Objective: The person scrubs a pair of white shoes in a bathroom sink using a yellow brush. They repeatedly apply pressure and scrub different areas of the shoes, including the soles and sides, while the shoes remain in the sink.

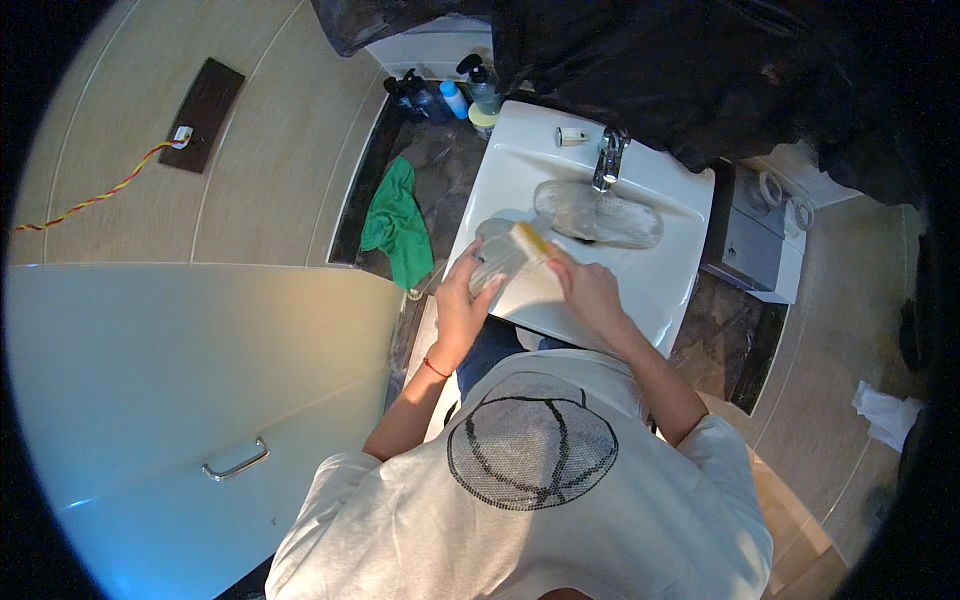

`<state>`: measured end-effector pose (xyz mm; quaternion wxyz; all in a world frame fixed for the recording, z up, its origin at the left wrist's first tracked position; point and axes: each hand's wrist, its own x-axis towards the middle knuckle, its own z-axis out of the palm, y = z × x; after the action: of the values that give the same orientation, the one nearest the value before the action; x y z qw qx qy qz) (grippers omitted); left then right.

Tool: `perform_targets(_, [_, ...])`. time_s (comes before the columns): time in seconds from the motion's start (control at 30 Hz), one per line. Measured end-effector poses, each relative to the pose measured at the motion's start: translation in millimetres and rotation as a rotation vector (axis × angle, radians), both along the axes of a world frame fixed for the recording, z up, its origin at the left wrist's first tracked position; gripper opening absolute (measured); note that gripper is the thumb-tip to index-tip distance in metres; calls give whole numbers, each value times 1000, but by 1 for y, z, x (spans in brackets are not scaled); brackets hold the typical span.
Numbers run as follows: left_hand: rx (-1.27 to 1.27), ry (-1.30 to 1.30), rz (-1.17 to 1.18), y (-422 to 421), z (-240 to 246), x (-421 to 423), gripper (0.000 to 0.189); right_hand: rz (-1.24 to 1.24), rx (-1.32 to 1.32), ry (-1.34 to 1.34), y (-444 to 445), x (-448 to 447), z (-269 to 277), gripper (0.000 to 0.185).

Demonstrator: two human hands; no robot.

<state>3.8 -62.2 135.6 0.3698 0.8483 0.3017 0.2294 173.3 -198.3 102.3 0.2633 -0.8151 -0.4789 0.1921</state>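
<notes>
My left hand (pixel 463 296) grips a pale grey shoe (pixel 501 253) over the left front of the white washbasin (pixel 517 124). In my right hand (pixel 589 291) is a scrubbing brush (pixel 529 241) with yellowish bristles. The brush head is at the shoe's right side; blur hides whether the bristles press on it. Below the chrome faucet (pixel 610 159), a second pale grey shoe (pixel 630 220) lies crosswise in the basin, its toe end pointing to one side. I cannot tell which side of this shoe faces up.
A green cloth (pixel 400 225) lies on the dark stone counter (pixel 446 154) to the left. Pump bottles (pixel 481 88) and a blue bottle (pixel 453 99) stand behind it. Dark fabric (pixel 645 67) hangs over the back. A grey-and-white box (pixel 754 238) sits right of the basin.
</notes>
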Motion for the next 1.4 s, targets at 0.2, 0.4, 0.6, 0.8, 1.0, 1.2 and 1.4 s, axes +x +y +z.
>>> perform_targets(0.2, [-19, -31, 39, -10, -23, -23, 53, 167, -60, 17, -2, -39, 26, 40])
perform_targets(0.4, [-51, 30, 29, -10, -28, -27, 55, -43, -177, -147, 3, 8, -43, 37])
perform_targets(0.6, [-127, -43, 65, -1, -29, -24, 30, 168, 10, -24, 2, -39, 18, 39])
perform_targets(0.8, [-137, 36, 42, -4, -28, -22, 33, -203, -103, -96, 2, 40, -65, 40])
perform_targets(1.0, [-46, 46, 73, 13, -38, -24, 39, 32, -174, 25, 5, -20, -5, 38])
perform_targets(1.2, [154, 330, 39, 22, -12, 8, 47, -238, -120, 137, -10, 61, -86, 40])
perform_targets(1.4, [746, 721, -268, 17, -54, 86, 46, -394, 148, 391, -16, 59, -100, 44])
